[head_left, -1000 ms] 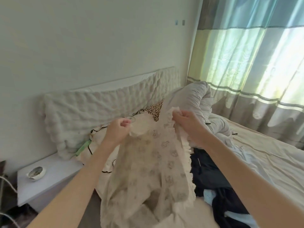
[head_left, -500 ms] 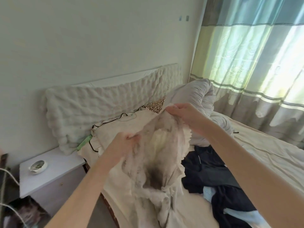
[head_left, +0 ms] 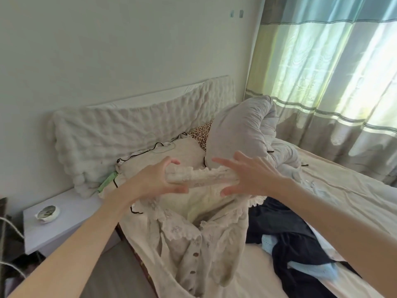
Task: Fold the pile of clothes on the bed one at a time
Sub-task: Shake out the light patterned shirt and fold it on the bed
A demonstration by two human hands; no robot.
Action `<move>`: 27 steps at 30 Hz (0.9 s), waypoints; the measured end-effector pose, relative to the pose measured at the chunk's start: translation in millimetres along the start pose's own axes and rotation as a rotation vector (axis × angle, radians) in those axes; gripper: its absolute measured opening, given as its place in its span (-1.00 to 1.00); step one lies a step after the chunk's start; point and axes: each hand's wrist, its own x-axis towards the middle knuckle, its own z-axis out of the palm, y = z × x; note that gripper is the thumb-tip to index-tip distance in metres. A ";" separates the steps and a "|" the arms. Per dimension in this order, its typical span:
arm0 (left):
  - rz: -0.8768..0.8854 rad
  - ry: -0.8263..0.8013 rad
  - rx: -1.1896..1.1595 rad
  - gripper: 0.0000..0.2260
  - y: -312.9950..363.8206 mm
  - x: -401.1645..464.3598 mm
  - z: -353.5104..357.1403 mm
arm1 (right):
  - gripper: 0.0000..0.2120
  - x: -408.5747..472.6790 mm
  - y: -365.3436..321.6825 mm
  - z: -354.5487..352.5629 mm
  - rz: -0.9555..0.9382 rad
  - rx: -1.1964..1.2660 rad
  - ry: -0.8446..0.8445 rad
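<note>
A cream lace blouse [head_left: 193, 244] with a scalloped collar and brown buttons hangs in front of me over the bed's near corner. Its upper edge is stretched into a tight band between my two hands. My left hand [head_left: 156, 179] grips the band's left end, thumb beneath and fingers curved above. At the right end my right hand [head_left: 251, 175] holds it between thumb and spread fingers. A pile of dark clothes [head_left: 290, 244] with a light blue piece [head_left: 311, 269] lies on the bed [head_left: 343, 190] to the right.
A rolled grey duvet [head_left: 240, 134] and a leopard-print pillow [head_left: 200, 134] sit by the quilted headboard [head_left: 129, 130]. A black cable [head_left: 146, 151] trails across the cream pillow. A white nightstand [head_left: 64, 222] with a small bowl [head_left: 47, 214] stands at the left. Striped curtains [head_left: 322, 72] hang behind.
The bunched blouse has been opened out. My hands moved apart to the same height and pulled its upper edge taut, and the buttoned front now hangs below.
</note>
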 end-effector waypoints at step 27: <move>-0.059 0.516 -0.035 -0.84 41.6 30.8 -27.0 | -0.82 15.5 50.2 -61.8 0.398 0.488 0.173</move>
